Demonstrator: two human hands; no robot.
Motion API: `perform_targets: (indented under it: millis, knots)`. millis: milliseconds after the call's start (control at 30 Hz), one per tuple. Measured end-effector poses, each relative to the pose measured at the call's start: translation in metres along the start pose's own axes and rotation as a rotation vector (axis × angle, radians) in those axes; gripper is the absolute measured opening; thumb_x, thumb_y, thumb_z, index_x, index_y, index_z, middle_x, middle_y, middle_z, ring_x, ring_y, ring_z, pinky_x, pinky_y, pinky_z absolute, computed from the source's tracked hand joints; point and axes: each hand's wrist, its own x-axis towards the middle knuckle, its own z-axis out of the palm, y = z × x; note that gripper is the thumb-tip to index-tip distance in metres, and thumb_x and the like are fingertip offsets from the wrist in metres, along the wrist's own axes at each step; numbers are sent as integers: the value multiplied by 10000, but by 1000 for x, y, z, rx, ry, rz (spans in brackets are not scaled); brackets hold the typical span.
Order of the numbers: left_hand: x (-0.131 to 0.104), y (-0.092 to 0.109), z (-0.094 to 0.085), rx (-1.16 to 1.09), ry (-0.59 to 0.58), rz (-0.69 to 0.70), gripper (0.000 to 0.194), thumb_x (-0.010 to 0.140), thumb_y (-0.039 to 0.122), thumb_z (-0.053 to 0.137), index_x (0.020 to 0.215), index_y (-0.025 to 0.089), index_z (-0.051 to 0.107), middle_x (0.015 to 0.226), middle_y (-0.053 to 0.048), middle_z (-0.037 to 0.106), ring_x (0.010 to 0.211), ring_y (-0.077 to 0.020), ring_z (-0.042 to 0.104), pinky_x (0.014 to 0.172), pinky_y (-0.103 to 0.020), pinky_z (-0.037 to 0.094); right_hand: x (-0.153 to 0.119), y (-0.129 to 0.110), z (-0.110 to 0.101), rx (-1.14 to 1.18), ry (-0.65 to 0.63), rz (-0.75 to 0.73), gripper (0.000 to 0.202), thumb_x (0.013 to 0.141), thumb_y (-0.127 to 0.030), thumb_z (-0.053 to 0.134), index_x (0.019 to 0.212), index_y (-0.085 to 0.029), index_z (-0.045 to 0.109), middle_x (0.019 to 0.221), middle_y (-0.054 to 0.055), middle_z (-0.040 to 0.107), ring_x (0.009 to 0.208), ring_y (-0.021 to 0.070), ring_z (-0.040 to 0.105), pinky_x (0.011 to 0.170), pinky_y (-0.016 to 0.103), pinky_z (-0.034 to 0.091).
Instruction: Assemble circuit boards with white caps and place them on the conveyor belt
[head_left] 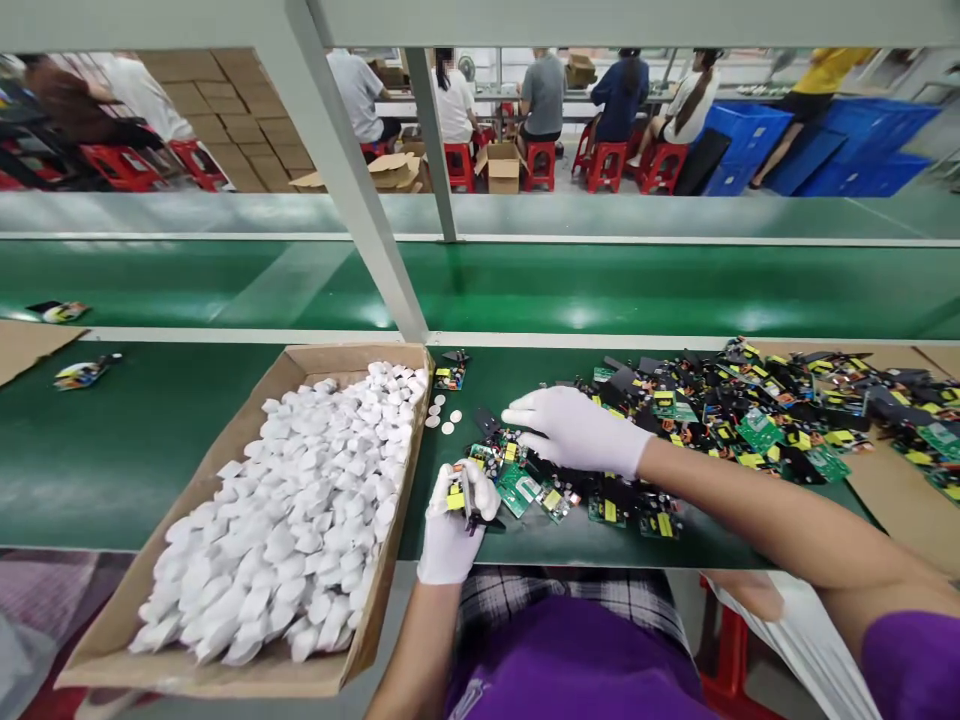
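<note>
My left hand (453, 542), in a white glove, is closed around a small circuit board (457, 497) with a yellow part, near the front edge of the green table. Its fingers partly cover the board. My right hand (577, 428), also gloved in white, reaches over several circuit boards (519, 490) with its fingers stretched out to the left. Nothing shows in it, though its palm side is hidden. Left of the boards lie several flat white discs (448, 428). One more circuit board (450, 376) rests by the corner of the cardboard tray.
A cardboard tray (396, 525) full of white plastic pieces (300, 510) stands at left. A large heap of circuit boards (757, 430) spreads to the right, partly on cardboard (900, 510). A green conveyor belt (600, 285) runs behind a grey post (360, 190). Several people sit beyond.
</note>
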Motion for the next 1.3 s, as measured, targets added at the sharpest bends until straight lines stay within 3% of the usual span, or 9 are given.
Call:
perform_targets:
  millis: [100, 233, 400, 600, 800, 867, 1033, 1167, 1300]
  knots:
    - [2, 1, 0, 0, 37, 18, 388, 949, 483, 562, 785, 144, 655, 524, 18, 483, 477, -105, 428, 511, -241, 367, 37, 10, 3, -48, -43, 51, 428, 968, -244, 504, 1384, -189, 589, 1300, 125, 680, 1124, 276, 666, 901, 391, 523]
    - [2, 1, -1, 15, 38, 39, 442, 1001, 466, 463, 786, 140, 671, 543, 1, 492, 490, -113, 430, 521, -248, 393, 84, 13, 10, -108, -85, 113, 509, 944, -273, 531, 1451, -224, 514, 1263, 136, 677, 1053, 305, 685, 829, 416, 546]
    - [3, 1, -5, -13, 55, 18, 464, 1043, 412, 357, 830, 147, 674, 555, -7, 511, 491, -123, 451, 525, -251, 416, 125, 2, 14, -92, -92, 139, 414, 941, -224, 505, 1347, -188, 579, 1252, 154, 661, 1049, 293, 680, 819, 396, 547]
    - [3, -1, -8, -79, 143, -41, 398, 1018, 428, 443, 860, 133, 660, 586, -6, 580, 451, -102, 483, 472, -212, 400, 158, -25, 1, -4, 78, 42, 328, 984, -262, 424, 1184, -212, 680, 1203, 120, 694, 1114, 269, 652, 916, 383, 523]
    - [0, -1, -4, -17, 127, -19, 400, 982, 470, 516, 868, 126, 686, 574, -12, 580, 465, -108, 490, 480, -211, 404, 199, -57, 15, -22, -129, -6, 347, 835, -145, 580, 1163, -99, 683, 1135, 199, 728, 1050, 319, 695, 853, 396, 551]
    - [0, -2, -5, -13, 115, -14, 398, 969, 475, 540, 875, 119, 691, 589, -18, 592, 471, -107, 498, 484, -211, 405, 207, -59, 20, -4, -172, 3, 333, 807, -116, 602, 1123, -85, 701, 1106, 201, 743, 1025, 324, 705, 829, 386, 551]
    - [1, -3, -8, -17, 121, -24, 387, 937, 480, 596, 882, 109, 692, 605, -27, 607, 477, -112, 512, 487, -223, 405, 215, -43, 22, 72, -227, -74, 301, 777, -80, 635, 1037, -188, 740, 1121, 104, 764, 1004, 252, 716, 823, 295, 532]
    - [-1, -4, -8, -9, 143, -20, 400, 911, 503, 631, 881, 107, 682, 604, -21, 603, 478, -110, 506, 491, -230, 400, 211, -30, 24, 145, -158, -90, 252, 817, -135, 637, 1058, -149, 709, 1128, 109, 756, 1023, 225, 705, 861, 268, 514]
    - [-1, -4, -7, 15, 120, 4, 408, 902, 513, 639, 870, 108, 683, 586, -19, 607, 477, -117, 510, 492, -237, 400, 208, -34, 27, 266, -68, -53, 325, 851, -140, 593, 1154, -196, 696, 1196, 60, 747, 1055, 175, 702, 915, 241, 515]
